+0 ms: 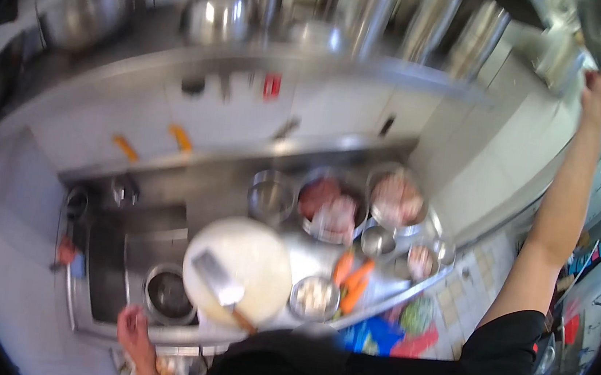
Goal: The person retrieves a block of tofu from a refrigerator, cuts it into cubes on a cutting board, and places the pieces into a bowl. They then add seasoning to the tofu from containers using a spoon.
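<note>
My left hand (136,333) hangs beside the front edge of the sink (105,269), its fingers loosely curled with nothing visible in them. High at the upper right, my right hand (597,93) is raised at the end of a stretched arm. Its fingers are closed, and what they grip is too blurred to make out. A pale object (557,62) is just left of that hand. Between my hands, a cleaver (218,276) with a wooden handle lies on the round cutting board (267,257). A metal bowl (170,295) sits at the sink's right side.
Bowls of raw meat (329,207) and more meat (396,197) stand at the back right. Carrots (354,282) lie beside a bowl of pale chunks (315,297). Steel pots (217,18) line the shelf (284,61) above. A blue bag (373,334) is below the counter.
</note>
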Demonstrator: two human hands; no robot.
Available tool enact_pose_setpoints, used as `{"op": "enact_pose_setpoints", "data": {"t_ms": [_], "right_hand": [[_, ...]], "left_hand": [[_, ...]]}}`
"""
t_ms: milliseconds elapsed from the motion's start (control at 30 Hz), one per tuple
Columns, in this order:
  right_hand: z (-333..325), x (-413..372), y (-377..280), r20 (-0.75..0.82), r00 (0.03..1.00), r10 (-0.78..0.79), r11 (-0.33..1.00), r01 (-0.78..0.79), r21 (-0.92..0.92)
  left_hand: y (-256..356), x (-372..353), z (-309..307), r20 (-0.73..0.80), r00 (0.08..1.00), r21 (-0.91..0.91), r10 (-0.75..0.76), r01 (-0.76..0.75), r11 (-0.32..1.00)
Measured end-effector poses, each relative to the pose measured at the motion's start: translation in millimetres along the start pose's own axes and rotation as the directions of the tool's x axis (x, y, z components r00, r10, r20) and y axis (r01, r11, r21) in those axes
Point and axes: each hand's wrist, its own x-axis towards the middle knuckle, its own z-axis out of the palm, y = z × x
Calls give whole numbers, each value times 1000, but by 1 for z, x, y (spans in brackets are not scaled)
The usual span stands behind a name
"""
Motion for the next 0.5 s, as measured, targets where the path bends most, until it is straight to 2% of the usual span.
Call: {"op": "enact_pose_setpoints", "data": {"t_ms": [33,67,100,133,167,200,233,267,300,333,367,400,433,467,500], "right_hand": [[-64,1,5,64,997,35,997,-30,-69],[-117,-46,2,147,989,29,998,-21,-56],[-178,-87,2,318,946,62,997,-47,-53],[-203,-175,-9,283,948,146,989,-133,-65],[-283,-207,8,458,848,267,952,-306,12],[-338,-259,19,318,877,359,925,-379,0],[-364,-326,22,222,839,496,854,-518,49],[-353,-420,5,329,724,607,736,-668,111],[-433,-458,28,229,569,790,513,-818,262],[-414,-524,13,14,383,924,345,-848,401],[-460,-581,35,12,432,902,415,-874,254],[-425,-629,29,-202,462,864,454,-887,-85],[-408,-668,31,-231,437,869,403,-897,-181],[-407,-697,47,-253,366,896,346,-930,-123],[-393,-725,49,-166,379,911,315,-896,-314]], "left_hand": [[9,-2,-2,5,1000,28,1,-1,1000],[12,4,-1,14,1000,41,19,-19,999],[9,10,-3,53,999,45,8,-11,999],[5,15,-6,91,996,42,6,-10,999],[1,24,-6,109,994,64,-10,3,998],[-7,26,-4,145,989,66,-11,2,998],[-12,33,-2,183,983,68,-12,-1,998],[-17,39,2,197,980,75,-19,4,997],[-22,46,6,243,970,69,-24,8,998],[-26,54,11,288,957,63,-30,12,998],[-30,59,18,324,946,26,-4,-5,1000],[-31,61,26,323,946,39,-15,3,999],[-29,62,33,406,914,53,-16,-6,999],[-29,64,41,483,875,54,-2,-28,998],[-33,63,49,514,858,44,-3,-23,999]]}}
